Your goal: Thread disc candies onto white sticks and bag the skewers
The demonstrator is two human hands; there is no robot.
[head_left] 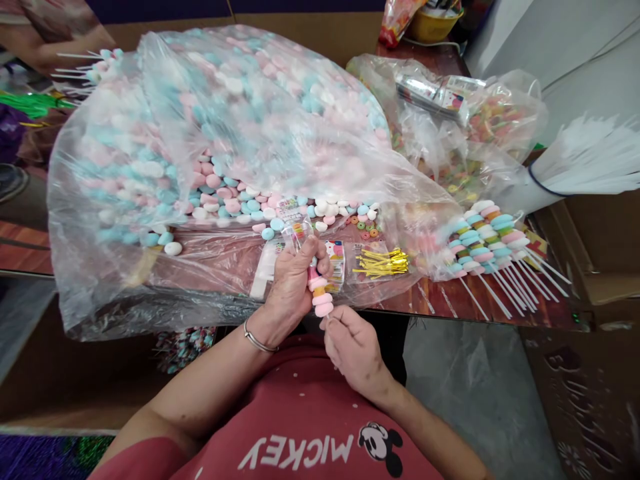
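Observation:
My left hand (295, 273) is closed round the upper part of a marshmallow skewer (321, 305), with a clear printed wrapper (295, 220) sticking up beyond the fingers. Pink marshmallows and an orange piece show below that hand. At the lower end, my right hand (356, 348) pinches the skewer's stick, which is mostly hidden by the fingers. Gold twist ties (383, 263) lie on the table just beyond my hands. Printed wrappers (336, 257) lie partly behind my left hand.
A large clear bag of pastel marshmallows (240, 107) covers much of the table. To the right lie several marshmallow skewers (487, 237), a bag of gummy rings (495, 120) and a bundle of white sticks (590, 160). A cardboard box (55, 373) stands lower left. Another person's arm (75, 40) shows upper left.

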